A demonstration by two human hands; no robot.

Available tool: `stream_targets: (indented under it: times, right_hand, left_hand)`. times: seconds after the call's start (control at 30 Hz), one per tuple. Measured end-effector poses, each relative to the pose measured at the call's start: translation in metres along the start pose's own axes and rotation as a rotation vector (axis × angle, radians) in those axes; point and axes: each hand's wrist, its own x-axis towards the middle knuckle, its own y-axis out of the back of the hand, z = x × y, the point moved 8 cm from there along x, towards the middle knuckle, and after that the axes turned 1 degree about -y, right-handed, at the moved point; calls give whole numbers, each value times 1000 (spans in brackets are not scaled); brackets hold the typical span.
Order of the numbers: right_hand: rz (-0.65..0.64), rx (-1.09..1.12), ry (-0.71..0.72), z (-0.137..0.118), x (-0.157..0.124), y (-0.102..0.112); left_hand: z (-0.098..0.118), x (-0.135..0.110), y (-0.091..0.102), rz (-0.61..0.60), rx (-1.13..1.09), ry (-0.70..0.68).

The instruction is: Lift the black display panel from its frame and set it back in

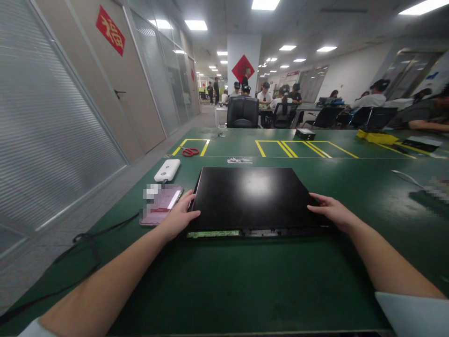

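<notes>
A flat black rectangular panel (250, 196) lies on the green table (224, 281), with a strip of green circuit board showing along its near edge. My left hand (177, 217) grips the panel's near left corner, thumb on top. My right hand (333, 211) holds the near right corner the same way. Both arms reach forward from the table's front edge.
A phone (162, 203) with a lit screen and a white power bank (167, 170) lie left of the panel. Red scissors (190, 151) sit in a yellow-taped box farther back. A black cable (84, 243) trails off the left edge. Several people sit at tables beyond.
</notes>
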Motion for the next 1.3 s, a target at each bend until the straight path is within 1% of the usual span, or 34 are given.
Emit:
stream_targets:
  times: [0.17,0.33,0.5,0.67,0.73,0.87,0.97,1.13,1.3]
  right_hand:
    - [21,-62,23,-2,0,2]
    - [68,-136,57,0,5,6]
    - [52,-99,84,-2,7,3]
    - [60,-145,82,-5,5,2]
    - [59,-179,87,-6,5,2]
    - [48,-303,155,-10,6,2]
    - [64,-334,165,-10,6,3]
    - [80,-312,187,-10,5,3]
    - [117,-329,160,-4,7,8]
  left_hand:
    - [-4,3,5,12,91,-67]
    - [-3,5,6,6,127,-85]
    - [-2,4,4,-14,162,-65]
    - [3,2,4,-12,186,-54]
    - [5,1,4,-4,173,-41]
    - [8,0,2,-13,178,-7]
    - [10,0,0,-17,183,-4]
    - [10,-1,0,-20,178,6]
    - [8,0,1,-14,169,16]
